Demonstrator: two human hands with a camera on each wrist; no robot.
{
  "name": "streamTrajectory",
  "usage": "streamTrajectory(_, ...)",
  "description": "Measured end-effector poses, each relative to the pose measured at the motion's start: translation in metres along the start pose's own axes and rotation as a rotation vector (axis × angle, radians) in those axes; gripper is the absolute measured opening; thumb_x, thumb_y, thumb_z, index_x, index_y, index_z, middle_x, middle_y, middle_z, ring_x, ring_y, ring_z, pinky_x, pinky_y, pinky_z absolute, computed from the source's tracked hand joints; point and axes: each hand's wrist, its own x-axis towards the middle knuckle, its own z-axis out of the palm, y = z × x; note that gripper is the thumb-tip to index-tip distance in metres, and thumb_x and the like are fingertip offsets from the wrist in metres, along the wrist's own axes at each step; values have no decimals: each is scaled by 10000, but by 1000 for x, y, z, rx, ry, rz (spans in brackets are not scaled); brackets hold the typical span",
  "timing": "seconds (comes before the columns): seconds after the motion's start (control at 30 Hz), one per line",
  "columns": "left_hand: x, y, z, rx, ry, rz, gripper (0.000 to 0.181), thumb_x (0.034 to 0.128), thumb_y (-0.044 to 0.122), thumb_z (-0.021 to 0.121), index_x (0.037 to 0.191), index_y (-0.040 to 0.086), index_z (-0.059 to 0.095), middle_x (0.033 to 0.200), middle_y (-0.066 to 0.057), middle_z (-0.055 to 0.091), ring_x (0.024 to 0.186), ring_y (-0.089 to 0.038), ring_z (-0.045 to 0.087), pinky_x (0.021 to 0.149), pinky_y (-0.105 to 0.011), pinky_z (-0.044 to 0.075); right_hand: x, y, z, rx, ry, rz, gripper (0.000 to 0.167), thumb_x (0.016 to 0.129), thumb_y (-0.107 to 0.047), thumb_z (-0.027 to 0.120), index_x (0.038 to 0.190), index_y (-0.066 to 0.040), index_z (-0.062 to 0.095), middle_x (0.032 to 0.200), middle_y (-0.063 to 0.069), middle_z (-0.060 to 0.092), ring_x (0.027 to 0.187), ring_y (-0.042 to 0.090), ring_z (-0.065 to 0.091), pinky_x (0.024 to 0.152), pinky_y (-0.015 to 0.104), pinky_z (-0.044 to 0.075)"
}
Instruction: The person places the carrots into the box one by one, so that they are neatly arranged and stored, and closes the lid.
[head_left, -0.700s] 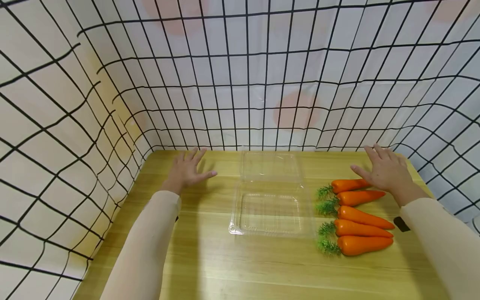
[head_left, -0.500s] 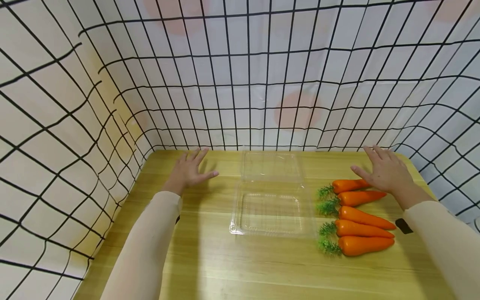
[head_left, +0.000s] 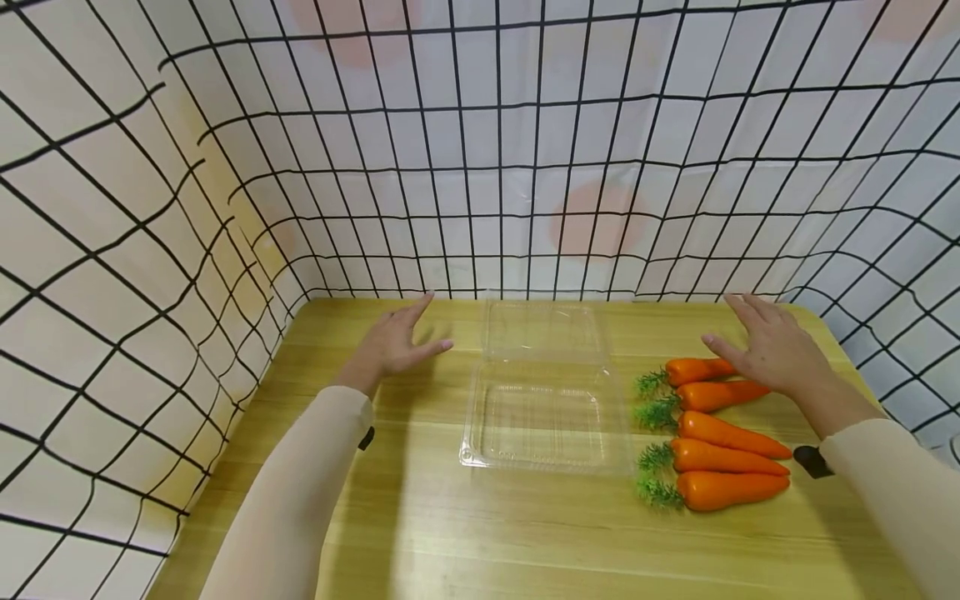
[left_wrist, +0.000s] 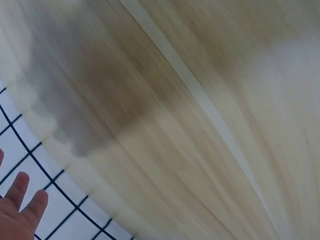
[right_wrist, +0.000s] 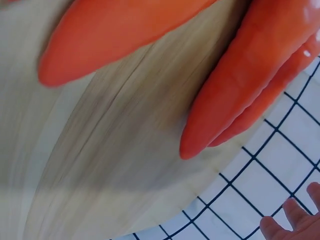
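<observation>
My left hand (head_left: pixel 392 343) hovers over the table left of the clear plastic container (head_left: pixel 542 425), fingers spread and holding nothing. The container lies with its lid (head_left: pixel 542 332) folded back towards the rear. My right hand (head_left: pixel 776 346) is spread above the far end of the carrots, holding nothing, and hides the tip of the rearmost carrot (head_left: pixel 697 370). Several orange carrots with green tops lie in a column, the front one (head_left: pixel 731 491) nearest me. In the right wrist view, carrot tips (right_wrist: pixel 215 115) show beside the fingers (right_wrist: pixel 295 215).
The wooden table (head_left: pixel 480 533) is enclosed at the back and sides by a black wire grid (head_left: pixel 536 169) with white sheeting behind it. The grid's lower edge runs along the table's rear edge, close beyond both hands.
My left hand has moved a little to the right, towards the container. My right forearm has shifted slightly outward, while that hand stays nearly in place. The container and carrots have not moved.
</observation>
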Motion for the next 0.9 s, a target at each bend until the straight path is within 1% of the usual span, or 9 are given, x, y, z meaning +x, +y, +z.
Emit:
streamTrajectory(0.07, 0, 2, 1, -26, -6, 2, 946, 908, 774, 494, 1634, 416, 5, 1680, -86, 305, 1527, -408, 309, 1236, -628, 214, -2, -3, -1, 18, 0, 4, 895, 1004, -606, 500, 1632, -58, 176, 1609, 355, 247, 1417, 615, 243, 1081, 797, 216)
streamTrajectory(0.17, 0, 5, 2, -76, -15, 4, 968, 882, 821, 476, 1631, 428, 7, 1647, -111, 371, 1509, -411, 342, 1213, -646, 257, -5, -8, -2, 38, -10, 12, 884, 1007, -607, 495, 1634, -70, 178, 1600, 361, 258, 1405, 624, 245, 1060, 811, 225)
streamTrajectory(0.27, -1, 8, 5, -115, -20, -1, 975, 840, 883, 449, 1604, 495, -16, 1603, -116, 442, 1494, -406, 369, 1190, -659, 291, -9, -11, -2, 54, -18, 21, 874, 1008, -606, 494, 1637, -88, 177, 1593, 370, 260, 1389, 641, 246, 1040, 825, 235)
streamTrajectory(0.33, -2, 9, 7, -141, -20, -3, 963, 828, 897, 444, 1586, 532, -24, 1586, -106, 467, 1494, -413, 366, 1183, -670, 294, -12, -14, -3, 69, -16, 29, 868, 1007, -603, 501, 1637, -96, 185, 1588, 374, 263, 1384, 647, 247, 1026, 834, 241)
streamTrajectory(0.43, -3, 12, 10, -188, -16, -6, 936, 829, 890, 458, 1565, 576, -27, 1565, -84, 497, 1477, -426, 388, 1164, -687, 310, -15, -18, -3, 106, -9, 37, 860, 1003, -590, 522, 1633, -99, 206, 1592, 367, 264, 1393, 639, 245, 1016, 837, 245)
streamTrajectory(0.5, -5, 14, 12, -221, -17, -12, 921, 832, 883, 469, 1555, 596, -25, 1550, -69, 515, 1443, -431, 436, 1146, -690, 336, -17, -21, -4, 130, -3, 36, 854, 1002, -582, 532, 1629, -93, 221, 1595, 360, 268, 1405, 629, 245, 1021, 831, 241)
streamTrajectory(0.67, -7, 16, 18, -274, -20, -16, 910, 837, 872, 481, 1559, 598, 0, 1502, -51, 565, 1363, -392, 544, 1111, -655, 404, -22, -27, -6, 156, 11, 19, 833, 1002, -555, 554, 1622, -90, 249, 1594, 345, 292, 1414, 615, 259, 1027, 819, 247)
streamTrajectory(0.77, -8, 16, 21, -293, -3, -9, 900, 849, 854, 493, 1569, 584, 27, 1469, -53, 597, 1347, -360, 566, 1100, -634, 428, -25, -31, -7, 174, 9, 16, 827, 1003, -546, 560, 1624, -100, 245, 1594, 344, 296, 1418, 612, 256, 1029, 818, 246)
streamTrajectory(0.9, -9, 19, 23, -334, 18, 2, 885, 874, 812, 515, 1587, 551, 61, 1447, -73, 613, 1311, -362, 590, 1076, -633, 451, -28, -36, -8, 207, 1, 24, 821, 1005, -545, 559, 1622, -98, 251, 1595, 346, 293, 1427, 603, 249, 1036, 816, 241)
